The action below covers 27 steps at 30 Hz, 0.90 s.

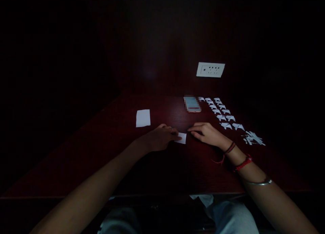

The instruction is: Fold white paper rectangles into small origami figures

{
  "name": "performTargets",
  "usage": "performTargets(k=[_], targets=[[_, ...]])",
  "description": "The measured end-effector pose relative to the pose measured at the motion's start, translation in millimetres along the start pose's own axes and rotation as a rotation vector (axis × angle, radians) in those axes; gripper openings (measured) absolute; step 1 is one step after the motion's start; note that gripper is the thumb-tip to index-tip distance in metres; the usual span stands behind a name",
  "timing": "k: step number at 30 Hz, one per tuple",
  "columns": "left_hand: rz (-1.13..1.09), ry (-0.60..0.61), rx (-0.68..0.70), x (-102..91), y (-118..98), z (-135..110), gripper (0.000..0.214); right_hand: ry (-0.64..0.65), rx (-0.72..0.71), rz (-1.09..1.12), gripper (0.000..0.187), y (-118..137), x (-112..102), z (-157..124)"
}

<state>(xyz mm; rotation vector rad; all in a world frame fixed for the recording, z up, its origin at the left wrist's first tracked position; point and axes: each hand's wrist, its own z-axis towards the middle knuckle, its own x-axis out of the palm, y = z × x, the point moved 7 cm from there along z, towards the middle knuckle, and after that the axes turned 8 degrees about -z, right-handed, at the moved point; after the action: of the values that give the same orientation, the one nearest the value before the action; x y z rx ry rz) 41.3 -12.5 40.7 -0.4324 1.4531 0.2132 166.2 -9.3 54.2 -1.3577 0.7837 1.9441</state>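
Note:
A small white piece of paper (182,137) lies on the dark red table (101,152) between my two hands. My left hand (159,137) rests on the table with its fingers curled and pressed on the paper's left edge. My right hand (207,133) lies just right of the paper, fingers bent and together, their tips at or near the paper's right edge. Red and dark string bracelets and a metal bangle circle my right wrist.
A larger white paper sheet (143,118) lies to the left. A phone (192,104) lies farther back. Rows of several small folded paper pieces (223,113) run to the right, with a heap of paper scraps (252,138). A white wall socket (210,69) sits behind.

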Motion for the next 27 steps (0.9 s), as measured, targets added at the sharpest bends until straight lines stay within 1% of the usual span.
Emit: performTargets(k=[4,6,8,12,14,16,19,22,24,27], targets=[[-0.034,0.001,0.008,4.5,4,0,0.053,-0.027,0.023,0.077,0.026,-5,6,5],[-0.079,0.019,0.018,6.7,6,0,0.057,-0.042,0.076,0.148,0.025,-9,11,7],[-0.121,0.031,0.019,6.9,8,1,0.058,-0.051,0.190,0.239,0.024,-16,17,8],[-0.131,0.003,0.011,2.7,8,3,0.054,-0.038,0.480,0.477,0.021,-27,31,7],[-0.109,0.002,0.005,2.6,8,3,0.054,-0.017,0.582,0.613,0.022,-26,35,5],[-0.081,0.007,-0.003,3.9,8,3,0.056,0.014,0.642,0.727,0.024,-23,36,3],[-0.049,0.003,0.001,5.9,8,2,0.059,0.040,0.687,0.827,0.026,-21,35,1],[-0.042,-0.003,0.019,7.7,8,2,0.060,0.032,0.695,0.867,0.026,-22,34,0],[-0.043,-0.006,0.022,8.7,8,2,0.062,0.017,0.670,0.843,0.027,-22,35,2],[-0.057,0.012,0.009,11.2,9,2,0.064,0.009,0.564,0.688,0.021,-20,36,8]])
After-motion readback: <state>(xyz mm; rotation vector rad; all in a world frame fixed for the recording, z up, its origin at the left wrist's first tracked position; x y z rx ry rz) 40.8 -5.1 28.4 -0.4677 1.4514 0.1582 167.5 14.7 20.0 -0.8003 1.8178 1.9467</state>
